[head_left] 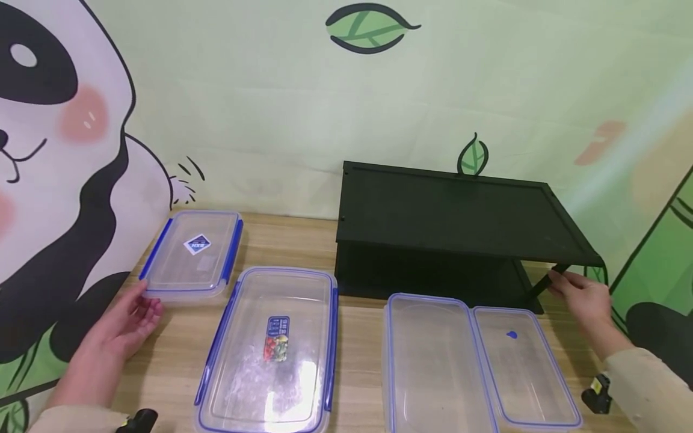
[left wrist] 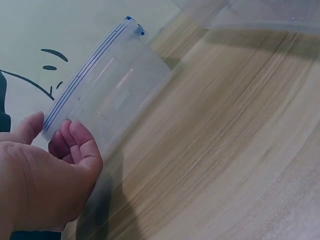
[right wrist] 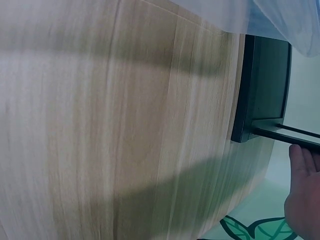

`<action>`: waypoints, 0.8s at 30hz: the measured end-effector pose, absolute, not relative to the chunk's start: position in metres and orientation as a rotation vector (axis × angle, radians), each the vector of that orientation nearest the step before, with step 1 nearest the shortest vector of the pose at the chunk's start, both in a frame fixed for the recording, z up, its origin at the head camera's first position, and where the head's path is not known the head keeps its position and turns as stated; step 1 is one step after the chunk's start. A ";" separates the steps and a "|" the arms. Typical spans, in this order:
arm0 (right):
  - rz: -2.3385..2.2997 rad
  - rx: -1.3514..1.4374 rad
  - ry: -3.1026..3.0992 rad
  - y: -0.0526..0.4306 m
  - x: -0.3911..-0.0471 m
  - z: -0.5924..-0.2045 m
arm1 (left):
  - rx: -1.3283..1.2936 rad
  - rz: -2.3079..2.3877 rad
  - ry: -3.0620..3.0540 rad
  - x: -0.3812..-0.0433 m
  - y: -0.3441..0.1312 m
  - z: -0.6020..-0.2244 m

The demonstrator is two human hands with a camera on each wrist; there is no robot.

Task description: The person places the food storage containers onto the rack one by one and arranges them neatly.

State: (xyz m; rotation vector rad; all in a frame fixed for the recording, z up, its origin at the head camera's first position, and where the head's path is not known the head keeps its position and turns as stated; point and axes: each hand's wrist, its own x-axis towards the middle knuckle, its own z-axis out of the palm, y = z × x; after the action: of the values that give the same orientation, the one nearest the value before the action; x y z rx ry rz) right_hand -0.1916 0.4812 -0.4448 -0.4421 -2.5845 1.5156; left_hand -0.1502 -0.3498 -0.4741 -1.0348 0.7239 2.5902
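Note:
At the back left of the table is a small clear food container (head_left: 200,258) with a blue-edged lid, blue side clips and a diamond-shaped sticker. My left hand (head_left: 127,319) is at its front left corner, thumb by the lid's rim and curled fingers against the front wall (left wrist: 115,95). On the right stands a low black shelf (head_left: 444,213) with a flat top and a lower board. My right hand (head_left: 585,300) holds its front right post (head_left: 547,282) below the top. In the right wrist view only part of that hand (right wrist: 305,190) shows.
A large clear lidded container (head_left: 271,367) stands front left of centre. Two more clear containers, a wider one (head_left: 433,361) and a narrower one (head_left: 527,367), stand side by side before the shelf. Behind the wooden table (head_left: 357,349) hangs a panda-printed backdrop (head_left: 260,120).

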 end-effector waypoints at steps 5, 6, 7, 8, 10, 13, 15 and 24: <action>1.512 -0.442 -2.595 0.479 -0.193 -0.443 | -0.984 2.650 0.670 -0.152 -0.347 -0.474; 1.518 -0.440 -2.593 0.479 -0.193 -0.443 | -0.970 2.667 0.649 -0.152 -0.345 -0.474; 1.526 -0.436 -2.588 0.479 -0.193 -0.442 | -0.959 2.681 0.636 -0.153 -0.344 -0.473; 1.530 -0.434 -2.585 0.479 -0.193 -0.442 | -0.948 2.694 0.625 -0.154 -0.342 -0.472; 1.534 -0.432 -2.580 0.478 -0.194 -0.442 | -0.939 2.712 0.613 -0.154 -0.340 -0.469; 1.520 -0.434 -2.588 0.478 -0.194 -0.442 | -0.916 2.731 0.619 -0.155 -0.336 -0.466; 1.526 -0.441 -2.585 0.479 -0.194 -0.442 | -0.894 2.743 0.627 -0.156 -0.334 -0.463; 1.468 -0.472 -2.624 0.481 -0.192 -0.443 | -0.903 2.741 0.703 -0.156 -0.324 -0.457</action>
State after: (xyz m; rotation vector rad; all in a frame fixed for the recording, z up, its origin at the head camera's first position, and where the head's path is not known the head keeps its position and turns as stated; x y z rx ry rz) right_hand -0.1925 0.4814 -0.4434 -0.4725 -2.6237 1.4679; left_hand -0.1565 -0.3242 -0.4573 -0.9029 0.7032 2.7415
